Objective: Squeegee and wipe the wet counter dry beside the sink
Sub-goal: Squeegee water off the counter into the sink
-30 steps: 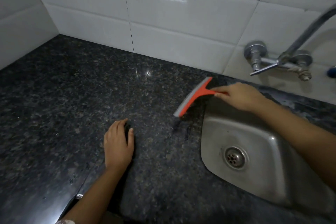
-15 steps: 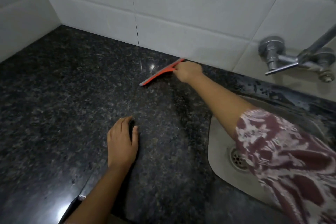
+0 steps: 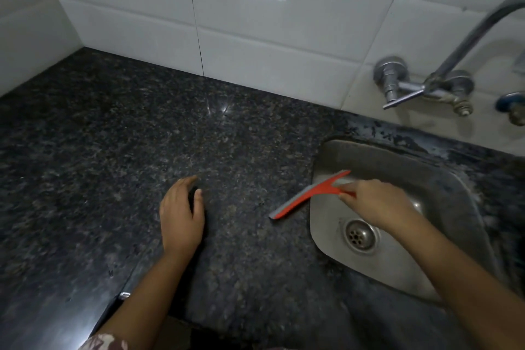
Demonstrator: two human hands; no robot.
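Head view, looking down at a dark speckled stone bench (image 3: 113, 150) that is running along a white tiled wall (image 3: 255, 23), with a steel sink (image 3: 443, 185) set into it at the right and a wall tap (image 3: 420, 88) hanging above. The right hand (image 3: 375, 202) is reaching over the basin and gripping the handle of a red squeegee (image 3: 309, 196), fingers wrapped round it. The squeegee's grey blade is lying at a slant across the sink's left lip, its near end over the bench and its far end over the basin; whether it is pressing on the stone is not clear. The left hand (image 3: 180, 213) is resting palm down on the bench well to the left of the blade, fingers relaxed and holding nothing. The stone is looking glossy but is showing no plain puddles, and the light is too dim to tell damp from dry. Judging by this, the squeegee work is looking well under way, with the blade placed where water would be dropping into the sink. No cloth is showing, so the wiping dry is probably yet to begin.
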